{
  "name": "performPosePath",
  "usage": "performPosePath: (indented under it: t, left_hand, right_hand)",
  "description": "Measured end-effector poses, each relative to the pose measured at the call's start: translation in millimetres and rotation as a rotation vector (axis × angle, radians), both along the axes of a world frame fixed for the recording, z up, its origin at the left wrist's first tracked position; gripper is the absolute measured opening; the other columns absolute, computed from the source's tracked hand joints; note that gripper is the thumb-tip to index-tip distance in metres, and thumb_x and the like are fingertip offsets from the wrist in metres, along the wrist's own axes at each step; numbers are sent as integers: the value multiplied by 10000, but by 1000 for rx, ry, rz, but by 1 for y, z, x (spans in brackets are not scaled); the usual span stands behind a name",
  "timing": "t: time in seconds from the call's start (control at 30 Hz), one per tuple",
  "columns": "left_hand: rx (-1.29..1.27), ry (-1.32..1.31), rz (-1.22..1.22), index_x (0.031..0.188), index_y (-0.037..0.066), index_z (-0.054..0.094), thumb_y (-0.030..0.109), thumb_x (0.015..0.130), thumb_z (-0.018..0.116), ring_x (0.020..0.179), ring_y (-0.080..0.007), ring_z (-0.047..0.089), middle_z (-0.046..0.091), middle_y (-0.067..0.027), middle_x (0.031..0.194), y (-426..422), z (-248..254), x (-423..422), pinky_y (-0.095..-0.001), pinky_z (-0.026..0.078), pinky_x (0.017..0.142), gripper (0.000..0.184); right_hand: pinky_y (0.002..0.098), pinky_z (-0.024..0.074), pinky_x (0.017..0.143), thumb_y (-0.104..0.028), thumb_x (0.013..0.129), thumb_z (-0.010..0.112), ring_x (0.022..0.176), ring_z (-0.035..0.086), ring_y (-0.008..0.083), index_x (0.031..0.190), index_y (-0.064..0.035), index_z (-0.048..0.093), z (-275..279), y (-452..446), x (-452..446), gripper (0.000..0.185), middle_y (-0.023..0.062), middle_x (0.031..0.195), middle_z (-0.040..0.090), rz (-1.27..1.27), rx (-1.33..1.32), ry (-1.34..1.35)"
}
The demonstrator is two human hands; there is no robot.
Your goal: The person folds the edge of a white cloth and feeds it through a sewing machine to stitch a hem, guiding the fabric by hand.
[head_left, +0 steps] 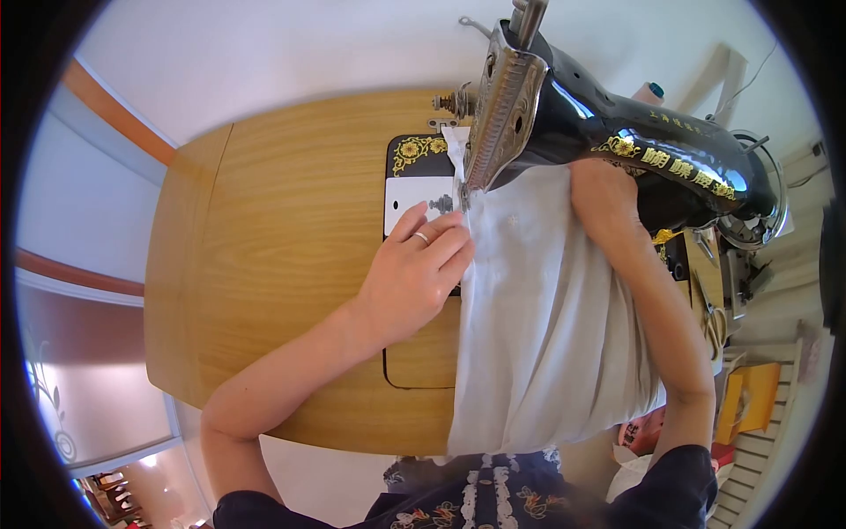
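Observation:
White fabric point(546, 309) runs under the needle area of a black sewing machine point(652, 132) with gold decoration and hangs over the table's front edge. My left hand point(423, 264), with a ring on one finger, pinches the fabric's left edge just in front of the presser foot point(465, 198). Behind the machine's head, my right hand point(604, 189) rests on the fabric under the arm of the machine. Its fingers are hidden by the machine, so its grip does not show.
The wooden table point(282, 264) extends to the left. Scissors point(712, 317) lie at the right edge, near the handwheel point(762, 194). A thread spool point(649, 93) stands behind the machine. A yellow box point(749, 401) is at the lower right.

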State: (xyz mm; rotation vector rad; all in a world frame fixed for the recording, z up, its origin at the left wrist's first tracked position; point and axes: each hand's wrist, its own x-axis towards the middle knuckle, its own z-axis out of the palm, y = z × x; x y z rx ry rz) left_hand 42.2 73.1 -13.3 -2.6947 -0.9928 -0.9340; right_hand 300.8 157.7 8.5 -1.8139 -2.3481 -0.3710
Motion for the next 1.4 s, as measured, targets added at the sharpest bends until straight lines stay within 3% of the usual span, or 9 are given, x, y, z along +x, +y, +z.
performPosePath:
  t: [0.27,0.6,0.8,0.9,1.0,1.03,1.17,1.3,1.4]
  left_hand:
    - [-97,-15,34,994,9,638,-7,781,628,1124,-243,586,594,-73,1070,-1,-1,-1,-499,405,994,213]
    - [-71,-12,57,1027,14,612,16,772,645,1157,-248,562,572,-79,1086,0,-8,0,-505,406,995,257]
    - [-43,-5,53,1024,7,610,22,766,647,1157,-250,559,568,-88,1068,0,-10,0,-511,411,991,261]
    - [-42,-7,43,1022,-1,609,27,769,642,1152,-256,557,567,-92,1057,1,-10,0,-515,410,996,257]
    - [-49,-7,53,1019,-8,608,34,774,636,1148,-259,555,566,-94,1051,1,-14,0,-518,406,1004,250]
    - [-51,-13,54,1017,-9,608,35,776,634,1148,-260,554,566,-95,1049,1,-14,1,-519,405,1005,247]
    - [-58,-25,43,1013,-18,606,46,776,631,1157,-267,547,566,-106,1060,0,-13,1,-523,400,1010,247]
    - [-49,-8,54,1011,-27,607,52,770,629,1163,-273,544,565,-119,1079,0,-13,0,-520,397,1011,254]
    - [-37,0,62,1015,-29,609,53,767,627,1172,-277,537,566,-124,1085,0,-13,3,-516,398,1009,262]
  right_hand:
    - [426,510,809,-155,896,564,980,601,357,1077,-14,537,5,-16,-2,231,181,1055,592,99,12,97]
    - [387,490,773,0,788,668,911,599,310,1032,-6,614,77,-128,35,250,137,1037,614,354,263,254]
    - [296,477,715,-261,1003,474,844,594,173,1101,-10,626,146,-89,196,310,57,949,644,-214,900,137]
    - [255,451,657,-353,1029,384,782,572,108,1091,-14,637,161,-61,218,428,30,880,644,-476,131,900]
    - [241,431,596,-384,1026,381,686,534,65,1065,-19,649,133,-41,245,454,18,832,641,-228,181,1141]
    - [239,430,569,-386,1023,398,627,508,61,1035,-8,649,138,-55,234,453,25,778,624,-346,210,861]
    - [267,457,586,-288,1006,470,675,532,124,996,19,643,35,-73,256,353,30,733,578,-204,695,849]
    - [295,476,606,-10,895,565,762,586,216,987,-14,658,-7,-141,205,131,116,864,605,-108,185,203]
    - [301,475,615,49,840,606,751,592,249,968,-12,665,42,-155,95,153,111,882,605,14,394,329]
